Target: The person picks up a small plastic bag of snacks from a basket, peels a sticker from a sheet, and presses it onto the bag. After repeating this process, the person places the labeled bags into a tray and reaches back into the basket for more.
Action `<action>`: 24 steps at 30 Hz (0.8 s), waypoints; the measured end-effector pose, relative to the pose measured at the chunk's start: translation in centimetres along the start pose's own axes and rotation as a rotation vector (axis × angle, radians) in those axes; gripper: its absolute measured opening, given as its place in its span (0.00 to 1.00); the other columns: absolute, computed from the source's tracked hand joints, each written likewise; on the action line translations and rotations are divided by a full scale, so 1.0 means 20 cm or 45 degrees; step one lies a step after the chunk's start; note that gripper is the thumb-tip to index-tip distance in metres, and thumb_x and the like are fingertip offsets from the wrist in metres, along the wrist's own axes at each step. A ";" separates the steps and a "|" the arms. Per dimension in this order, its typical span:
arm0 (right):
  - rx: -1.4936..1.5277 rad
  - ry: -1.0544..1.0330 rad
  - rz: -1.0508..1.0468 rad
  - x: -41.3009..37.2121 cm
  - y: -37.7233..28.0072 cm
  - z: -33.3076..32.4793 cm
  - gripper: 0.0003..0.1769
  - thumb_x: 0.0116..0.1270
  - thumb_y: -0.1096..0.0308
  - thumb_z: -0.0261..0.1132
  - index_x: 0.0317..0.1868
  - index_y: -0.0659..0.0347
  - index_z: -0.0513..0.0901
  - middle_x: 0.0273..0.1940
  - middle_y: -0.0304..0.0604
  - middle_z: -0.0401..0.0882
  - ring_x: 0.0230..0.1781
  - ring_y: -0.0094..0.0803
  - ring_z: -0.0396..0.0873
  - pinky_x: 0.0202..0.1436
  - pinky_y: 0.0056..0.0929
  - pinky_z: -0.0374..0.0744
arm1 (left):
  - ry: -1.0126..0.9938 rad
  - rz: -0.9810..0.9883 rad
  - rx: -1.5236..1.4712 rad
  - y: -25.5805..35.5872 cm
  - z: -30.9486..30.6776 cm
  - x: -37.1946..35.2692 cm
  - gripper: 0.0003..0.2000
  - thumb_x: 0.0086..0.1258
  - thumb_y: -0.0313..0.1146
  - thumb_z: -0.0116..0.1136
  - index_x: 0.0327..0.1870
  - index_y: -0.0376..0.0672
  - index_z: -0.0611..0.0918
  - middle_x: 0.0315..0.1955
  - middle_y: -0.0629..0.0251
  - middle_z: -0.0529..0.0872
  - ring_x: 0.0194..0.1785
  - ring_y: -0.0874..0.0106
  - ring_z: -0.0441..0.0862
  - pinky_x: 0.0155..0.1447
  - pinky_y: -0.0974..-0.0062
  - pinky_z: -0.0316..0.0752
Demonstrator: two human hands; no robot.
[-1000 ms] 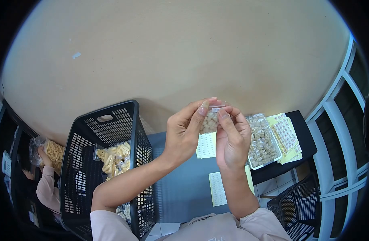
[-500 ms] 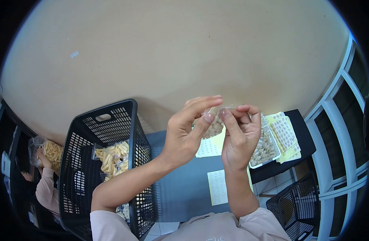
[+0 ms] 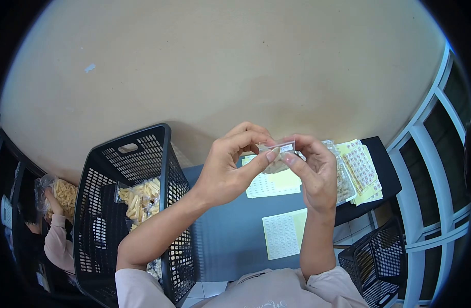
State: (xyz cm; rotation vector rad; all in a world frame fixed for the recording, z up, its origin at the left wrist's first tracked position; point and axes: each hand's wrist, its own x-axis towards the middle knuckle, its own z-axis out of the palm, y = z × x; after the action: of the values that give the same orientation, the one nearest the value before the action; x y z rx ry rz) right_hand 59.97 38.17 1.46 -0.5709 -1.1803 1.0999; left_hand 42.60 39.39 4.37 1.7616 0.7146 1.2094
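Between both hands, above the table, is a small clear plastic bag (image 3: 275,166) with pale pieces inside. Near its top edge sits a small white printed label (image 3: 286,148). My left hand (image 3: 227,163) pinches the bag's left side between thumb and fingers. On the other side my right hand (image 3: 318,177) grips it, its thumb just below the label. The fingers partly cover the bag. Below the hands, sheets of small printed labels (image 3: 280,237) lie on the grey table (image 3: 222,241).
A tall black plastic crate (image 3: 166,169) at the left holds several bags of yellowish sticks (image 3: 141,199). To the right are a white tray (image 3: 350,197) of filled bags and yellow sticker sheets (image 3: 359,167). Another black crate (image 3: 374,262) stands lower right. Another person's arm (image 3: 58,238) reaches to a large bag (image 3: 66,197).
The bag has turned and tilted in my hands, and the white label on it now shows. My right hand has moved slightly right, its fingers closed around the bag's edge.
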 end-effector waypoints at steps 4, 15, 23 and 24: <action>-0.072 -0.109 0.043 0.01 -0.02 -0.06 0.08 0.60 0.77 0.66 0.40 0.70 0.83 0.37 0.46 0.82 0.42 0.28 0.81 0.48 0.26 0.79 | -0.122 0.031 0.126 -0.01 0.00 0.01 0.06 0.69 0.23 0.58 0.43 0.33 0.81 0.43 0.60 0.78 0.49 0.72 0.77 0.55 0.71 0.75; -0.337 -0.193 -0.035 0.01 0.01 -0.13 0.04 0.56 0.79 0.65 0.33 0.69 0.84 0.34 0.46 0.83 0.43 0.30 0.79 0.51 0.30 0.75 | -0.238 0.026 0.318 0.00 0.00 0.00 0.05 0.70 0.25 0.55 0.42 0.33 0.80 0.40 0.60 0.79 0.46 0.73 0.78 0.52 0.73 0.75; -0.242 -0.352 0.068 0.00 -0.02 -0.24 0.08 0.58 0.83 0.59 0.36 0.70 0.84 0.39 0.47 0.82 0.43 0.28 0.77 0.51 0.27 0.74 | -0.312 -0.068 0.189 0.00 -0.01 0.00 0.05 0.71 0.24 0.54 0.43 0.32 0.80 0.42 0.62 0.78 0.46 0.75 0.77 0.50 0.74 0.74; -0.269 -0.413 0.025 0.00 0.00 -0.27 0.09 0.58 0.84 0.59 0.38 0.71 0.84 0.40 0.47 0.81 0.43 0.28 0.77 0.50 0.26 0.75 | -0.290 -0.077 0.182 -0.01 -0.01 0.00 0.05 0.71 0.24 0.55 0.43 0.32 0.80 0.42 0.62 0.78 0.45 0.75 0.77 0.49 0.75 0.74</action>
State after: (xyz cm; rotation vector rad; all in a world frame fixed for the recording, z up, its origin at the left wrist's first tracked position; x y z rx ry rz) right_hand 64.98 39.00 -0.28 -0.5802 -1.5893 1.1189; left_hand 42.37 39.53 4.32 1.9439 0.7277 0.9173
